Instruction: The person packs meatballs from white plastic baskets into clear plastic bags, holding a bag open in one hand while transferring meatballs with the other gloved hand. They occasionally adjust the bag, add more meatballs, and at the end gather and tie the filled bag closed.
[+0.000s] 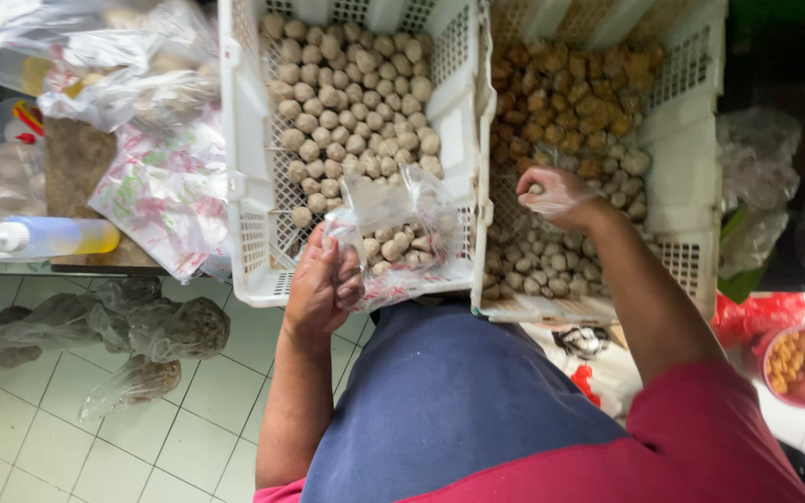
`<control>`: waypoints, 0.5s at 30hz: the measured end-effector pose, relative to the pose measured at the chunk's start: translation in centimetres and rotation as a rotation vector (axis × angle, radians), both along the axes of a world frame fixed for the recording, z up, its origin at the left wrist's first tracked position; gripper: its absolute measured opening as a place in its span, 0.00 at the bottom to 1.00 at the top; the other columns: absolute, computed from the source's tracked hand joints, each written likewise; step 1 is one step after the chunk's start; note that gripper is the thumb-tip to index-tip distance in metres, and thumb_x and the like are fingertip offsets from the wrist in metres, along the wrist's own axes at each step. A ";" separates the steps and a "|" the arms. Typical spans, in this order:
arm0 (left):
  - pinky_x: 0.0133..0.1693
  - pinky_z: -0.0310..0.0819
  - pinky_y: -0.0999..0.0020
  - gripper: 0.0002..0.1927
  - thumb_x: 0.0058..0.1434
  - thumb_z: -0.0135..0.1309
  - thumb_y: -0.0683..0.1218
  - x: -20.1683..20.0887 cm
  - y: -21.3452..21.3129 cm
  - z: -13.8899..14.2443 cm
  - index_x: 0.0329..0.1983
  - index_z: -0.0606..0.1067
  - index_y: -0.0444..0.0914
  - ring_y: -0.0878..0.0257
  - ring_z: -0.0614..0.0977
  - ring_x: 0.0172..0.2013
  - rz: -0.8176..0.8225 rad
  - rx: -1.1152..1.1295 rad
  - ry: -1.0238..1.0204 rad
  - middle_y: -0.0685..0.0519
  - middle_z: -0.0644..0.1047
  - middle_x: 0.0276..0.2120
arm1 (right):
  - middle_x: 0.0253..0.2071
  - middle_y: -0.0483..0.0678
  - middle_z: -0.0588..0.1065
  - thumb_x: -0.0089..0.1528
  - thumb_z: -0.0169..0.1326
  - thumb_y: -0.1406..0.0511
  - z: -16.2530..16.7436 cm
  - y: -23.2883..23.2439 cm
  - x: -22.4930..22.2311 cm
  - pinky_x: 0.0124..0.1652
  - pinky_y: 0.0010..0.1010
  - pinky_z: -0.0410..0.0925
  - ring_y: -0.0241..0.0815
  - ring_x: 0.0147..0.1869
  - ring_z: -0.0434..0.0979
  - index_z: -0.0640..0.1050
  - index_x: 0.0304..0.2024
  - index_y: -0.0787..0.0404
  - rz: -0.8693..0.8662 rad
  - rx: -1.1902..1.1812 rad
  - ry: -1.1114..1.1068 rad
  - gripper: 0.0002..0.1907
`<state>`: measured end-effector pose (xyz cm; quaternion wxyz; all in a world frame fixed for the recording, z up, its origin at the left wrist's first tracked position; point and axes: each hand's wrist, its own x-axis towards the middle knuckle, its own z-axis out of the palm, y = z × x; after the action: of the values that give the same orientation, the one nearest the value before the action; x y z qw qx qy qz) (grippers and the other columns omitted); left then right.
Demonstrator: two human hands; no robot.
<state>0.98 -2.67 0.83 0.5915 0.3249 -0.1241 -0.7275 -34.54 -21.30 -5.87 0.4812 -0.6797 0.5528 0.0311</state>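
My left hand (320,284) grips a clear plastic bag (401,235) partly filled with pale round balls, held over the near edge of the left white crate (244,112). That crate holds many pale balls (347,93). My right hand (556,196), in a thin clear glove, reaches into the right white crate (691,158) and closes on pale balls there. The right crate has brown fried pieces (570,93) at the far side and pale balls (533,261) nearer me.
Filled plastic bags (132,84) lie on the counter at left, beside a squeeze bottle of yellow liquid (48,237). More bagged balls (142,326) rest on the tiled floor. A pink bowl of small brown pieces (794,363) stands at right.
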 end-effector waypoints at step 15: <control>0.19 0.55 0.79 0.13 0.77 0.41 0.49 0.1 0.1 0.0 0.61 0.63 0.44 0.70 0.62 0.19 -0.015 0.017 -0.011 0.56 0.63 0.25 | 0.44 0.55 0.80 0.67 0.52 0.68 6.6 3.3 7.8 0.46 0.37 0.79 0.46 0.44 0.82 0.79 0.47 0.63 0.059 -0.322 -0.330 0.09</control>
<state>1.07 -2.54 0.85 0.5825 0.3328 -0.1235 -0.7312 -26.75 -18.05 0.77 0.4494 -0.7593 0.4444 -0.1549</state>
